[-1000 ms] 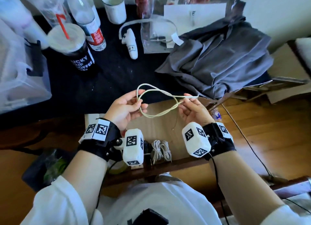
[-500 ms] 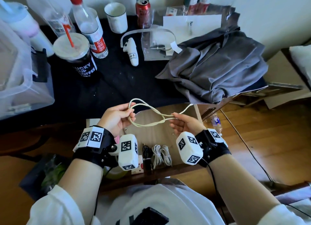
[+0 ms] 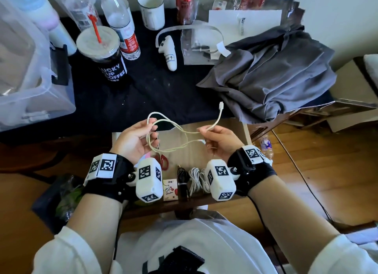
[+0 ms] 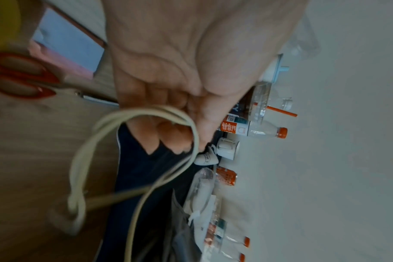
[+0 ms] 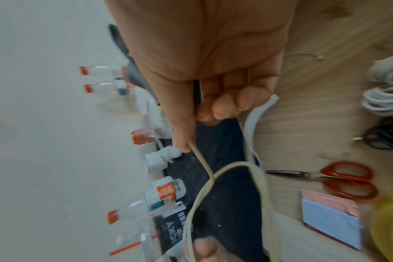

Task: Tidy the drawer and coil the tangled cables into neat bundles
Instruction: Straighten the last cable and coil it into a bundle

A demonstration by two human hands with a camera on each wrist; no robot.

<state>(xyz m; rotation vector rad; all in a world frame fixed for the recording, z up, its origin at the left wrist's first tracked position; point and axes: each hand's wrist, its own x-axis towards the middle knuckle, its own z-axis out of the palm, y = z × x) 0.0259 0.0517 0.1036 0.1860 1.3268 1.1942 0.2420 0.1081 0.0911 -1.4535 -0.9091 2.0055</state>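
Observation:
A cream cable (image 3: 180, 130) hangs in loops between my two hands above the open wooden drawer (image 3: 225, 128). My left hand (image 3: 136, 139) grips the loops (image 4: 132, 147) with curled fingers. My right hand (image 3: 214, 138) pinches the cable (image 5: 202, 161) near its free end; the end with the plug (image 3: 221, 105) sticks up past it. In the drawer below lie a coiled white cable (image 3: 197, 179), a bundled black cable (image 3: 182, 180), red-handled scissors (image 3: 163, 161) and a small card box (image 3: 169, 188).
The black desk top (image 3: 153, 93) behind holds a coffee cup (image 3: 104, 56), bottles (image 3: 120, 26), a mug (image 3: 151, 9), a can (image 3: 184, 3), a white controller (image 3: 168, 52) and a grey garment (image 3: 270, 75). A clear plastic bin (image 3: 26, 69) stands at left. Wood floor (image 3: 327, 161) lies at right.
The free plug end has swung up past my right hand. My right hand has regripped the cable closer to its end, and both hands have shifted slightly over the drawer.

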